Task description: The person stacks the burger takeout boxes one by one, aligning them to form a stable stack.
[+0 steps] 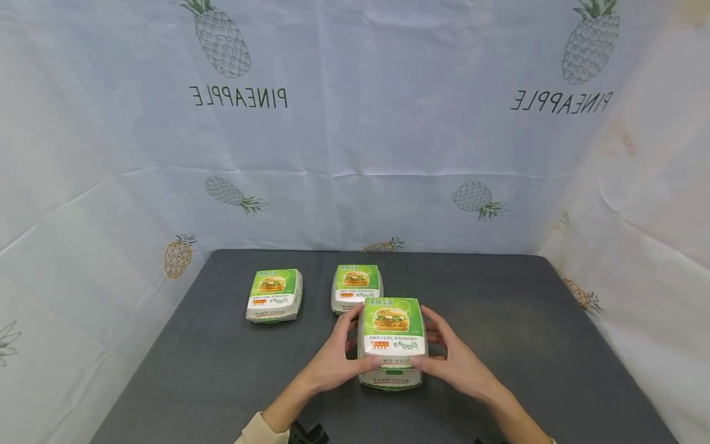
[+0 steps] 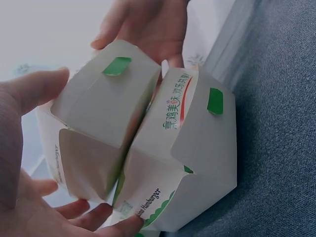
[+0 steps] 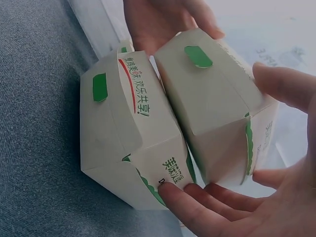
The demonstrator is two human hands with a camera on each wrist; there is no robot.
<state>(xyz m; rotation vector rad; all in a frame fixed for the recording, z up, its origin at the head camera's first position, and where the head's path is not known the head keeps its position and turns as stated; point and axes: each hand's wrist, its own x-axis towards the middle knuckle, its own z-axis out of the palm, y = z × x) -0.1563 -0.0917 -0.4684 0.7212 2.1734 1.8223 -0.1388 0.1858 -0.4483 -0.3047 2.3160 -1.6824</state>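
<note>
Both hands' grip, left hand (image 1: 333,364) and right hand (image 1: 452,361), clasping stacked burger boxes (image 1: 391,336), dark grey table (image 1: 527,345), pineapple-print backdrop (image 1: 388,142)

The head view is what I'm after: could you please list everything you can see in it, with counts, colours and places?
burger boxes: four, white with green lids; one at the table's back left, one at back centre, two stacked at the front, top box on bottom box.
table: one, dark grey, under the boxes.
backdrop cloth: one, white with pineapple prints, behind and at both sides of the table.
left hand: one, fingers curled on the left side of the stack.
right hand: one, fingers curled on the right side of the stack.
</note>
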